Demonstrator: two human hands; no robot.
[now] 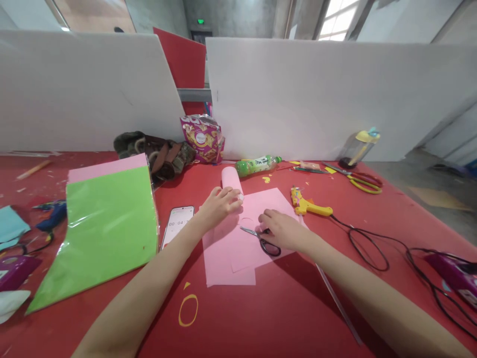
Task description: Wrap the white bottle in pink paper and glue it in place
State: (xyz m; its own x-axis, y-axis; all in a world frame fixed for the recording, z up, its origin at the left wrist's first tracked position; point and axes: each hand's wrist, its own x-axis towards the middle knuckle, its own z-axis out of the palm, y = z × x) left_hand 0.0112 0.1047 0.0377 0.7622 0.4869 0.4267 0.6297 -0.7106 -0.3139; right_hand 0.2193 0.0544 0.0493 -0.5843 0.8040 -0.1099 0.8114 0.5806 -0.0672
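Note:
My left hand (pixel 219 205) rests closed around the near end of a pink paper roll (pixel 230 179) that lies on the red table. Flat pink paper sheets (pixel 238 248) lie under both hands, one with a round hole cut in it. My right hand (pixel 283 229) lies over the black handles of small scissors (pixel 261 237) on the pink sheet; their blades point left. The fingers are curled on the handles.
A phone (pixel 178 223) showing a timer lies left of the pink sheets. A pack of green and pink sheets (pixel 108 219), a yellow glue gun (pixel 307 205) with its black cable (pixel 372 248), a green bottle (pixel 257 165), yellow-handled scissors (pixel 361 180) and a snack bag (pixel 203 136) lie around. White boards (pixel 335 94) wall the back.

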